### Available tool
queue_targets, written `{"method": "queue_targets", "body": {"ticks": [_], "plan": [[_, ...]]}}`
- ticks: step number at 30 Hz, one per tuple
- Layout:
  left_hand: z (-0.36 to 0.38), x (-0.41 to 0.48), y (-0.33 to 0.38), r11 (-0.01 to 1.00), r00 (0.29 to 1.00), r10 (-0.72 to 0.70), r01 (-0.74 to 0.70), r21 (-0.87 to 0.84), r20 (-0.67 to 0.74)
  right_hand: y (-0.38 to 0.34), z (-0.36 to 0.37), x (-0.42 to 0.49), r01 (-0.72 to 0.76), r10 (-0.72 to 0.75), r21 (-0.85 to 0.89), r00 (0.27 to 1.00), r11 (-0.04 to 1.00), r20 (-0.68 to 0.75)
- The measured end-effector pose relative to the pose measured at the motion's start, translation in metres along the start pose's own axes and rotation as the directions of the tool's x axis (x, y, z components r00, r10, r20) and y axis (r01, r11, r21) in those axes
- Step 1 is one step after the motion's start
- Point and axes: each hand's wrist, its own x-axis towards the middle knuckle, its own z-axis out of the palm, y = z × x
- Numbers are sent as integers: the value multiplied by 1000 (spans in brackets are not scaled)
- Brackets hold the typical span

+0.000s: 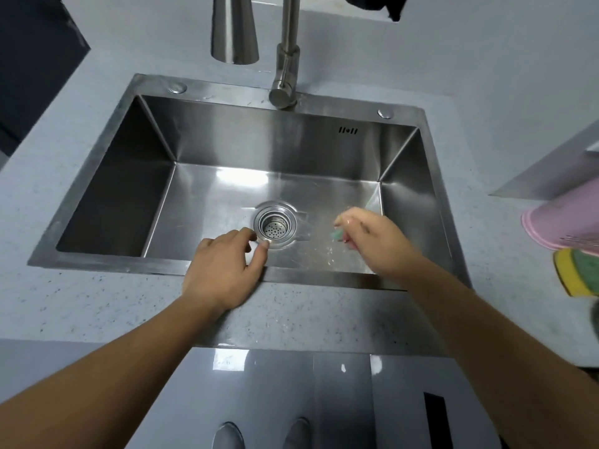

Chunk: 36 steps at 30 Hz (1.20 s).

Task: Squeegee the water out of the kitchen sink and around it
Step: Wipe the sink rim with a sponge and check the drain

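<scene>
Pushing water across the sink (107, 176) floor toward the drain (275, 224).
Right hand (376, 241) clamped on a blurred green squeegee (337, 234); left hand (223, 270) loose, empty, near drain. Wet grip risks slipping.

The sink (107, 176) is made of brushed stainless steel, with a wet, glossy sheen on its floor. The drain strainer (275, 225) is of perforated polished metal, and the faucet (287, 69) of satin metal. The worktop (58, 306) is of matt, speckled grey stone. A glossy cabinet front (285, 384) is seen below.
</scene>
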Motion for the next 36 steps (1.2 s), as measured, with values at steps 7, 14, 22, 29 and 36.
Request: {"method": "queue_targets", "body": {"ticks": [7, 14, 22, 29, 36], "plan": [[2, 0, 0, 1000, 1000, -11, 12, 7, -13, 55, 9, -99, 102, 12, -697, 988, 709, 156], [-3, -2, 3, 960, 997, 0, -21, -280, -74, 2, 97, -95, 275, -210, -628, 962, 728, 178], [-83, -10, -104, 969, 965, -98, 37, -245, -242, -29, 143, -81, 403, -288, -685, 915, 607, 283], [-151, -11, -264, 964, 920, -238, 263, 39, -312, -131, 258, -43, 524, -334, -632, 851, 570, 405], [-178, 9, -343, 891, 948, -290, 216, -400, -133, -235, 383, -7, 295, -243, -676, 954, 675, 174]]}}
